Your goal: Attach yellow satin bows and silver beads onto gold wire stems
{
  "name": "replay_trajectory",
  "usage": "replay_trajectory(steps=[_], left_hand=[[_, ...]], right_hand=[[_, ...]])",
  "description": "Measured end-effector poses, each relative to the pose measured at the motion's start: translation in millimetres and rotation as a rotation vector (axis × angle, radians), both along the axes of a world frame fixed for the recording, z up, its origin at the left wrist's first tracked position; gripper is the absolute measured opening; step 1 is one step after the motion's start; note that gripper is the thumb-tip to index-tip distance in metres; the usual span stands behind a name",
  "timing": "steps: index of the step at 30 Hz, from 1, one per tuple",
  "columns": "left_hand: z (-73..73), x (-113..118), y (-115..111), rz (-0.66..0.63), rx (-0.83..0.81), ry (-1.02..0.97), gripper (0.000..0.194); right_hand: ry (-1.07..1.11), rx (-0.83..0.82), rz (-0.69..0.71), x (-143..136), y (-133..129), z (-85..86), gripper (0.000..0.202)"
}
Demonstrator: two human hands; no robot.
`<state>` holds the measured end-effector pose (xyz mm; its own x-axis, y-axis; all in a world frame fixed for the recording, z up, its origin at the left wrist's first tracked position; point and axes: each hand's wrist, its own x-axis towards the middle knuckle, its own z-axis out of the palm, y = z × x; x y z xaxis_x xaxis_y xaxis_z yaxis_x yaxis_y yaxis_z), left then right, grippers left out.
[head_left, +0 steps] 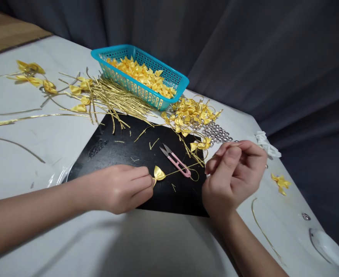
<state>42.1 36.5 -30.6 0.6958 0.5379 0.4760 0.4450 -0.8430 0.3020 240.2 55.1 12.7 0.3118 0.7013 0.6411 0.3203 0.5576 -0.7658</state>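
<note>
The two hands are apart over the desk (pixel 158 246): the left hand (pixel 126 187) is closed on one side of a yellow bow (pixel 158 173), with the other side showing past the fingertips, and the right hand (pixel 233 173) has thumb and forefinger pinched together on what looks like the far end of a thin gold cord (pixel 181 171) running from that bow. The bow is just above the black mat (pixel 172 198), left of the pink snips (pixel 183 169), and its cord appears drawn out straight between the hands; whether it is knotted there is too small to tell. Beyond the mat, a heap of yellow bows with looped cords (pixel 197 113) looks like the worked share, beside a patch of small silver beads (pixel 218 132). Much seems left: the blue basket (pixel 114 73) holds many bows with no cord that I can make out, and a thick pile of cut gold cords (pixel 120 98) lies against it. A few more bows (pixel 81 107) and loose cords spread to the left, and another yellow piece (pixel 281 182) sits at the right, near a white rounded object (pixel 328 246) by the edge. The desk is white, with cord scraps on the mat; dark curtains (pixel 230 50) hang behind, and a brown surface (pixel 10 30) shows at the upper left.
</note>
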Motion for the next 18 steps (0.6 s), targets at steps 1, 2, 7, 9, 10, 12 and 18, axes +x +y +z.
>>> replay_trajectory(steps=[1, 2, 7, 9, 10, 12, 18], left_hand=[[1.0, 0.4, 0.4, -0.045, 0.019, -0.007, 0.031], [2.3, 0.9, 0.9, -0.077, 0.036, -0.015, 0.031], [7.0, 2.4, 2.3, -0.079, 0.048, -0.004, 0.032], [7.0, 1.8, 2.2, -0.08, 0.045, 0.001, 0.032], [6.7, 1.5, 2.0, -0.08, 0.042, -0.002, 0.031], [5.7, 1.0, 1.8, -0.08, 0.036, -0.008, 0.029], [5.0, 2.4, 3.3, -0.047, 0.087, 0.065, 0.032]], right_hand=[[0.002, -0.008, -0.003, 0.3, 0.3, -0.1, 0.005], [0.003, -0.015, -0.006, 0.5, 0.7, -0.2, 0.004], [0.003, -0.014, -0.008, 2.3, 2.3, -0.4, 0.004], [-0.007, -0.012, -0.012, 2.8, 2.6, 0.1, 0.004], [-0.01, -0.01, -0.013, 3.0, 2.7, 0.5, 0.005], [-0.008, -0.008, -0.014, 3.2, 2.9, 1.6, 0.005], [0.023, -0.033, 0.011, 4.2, 5.7, 0.3, 0.003]])
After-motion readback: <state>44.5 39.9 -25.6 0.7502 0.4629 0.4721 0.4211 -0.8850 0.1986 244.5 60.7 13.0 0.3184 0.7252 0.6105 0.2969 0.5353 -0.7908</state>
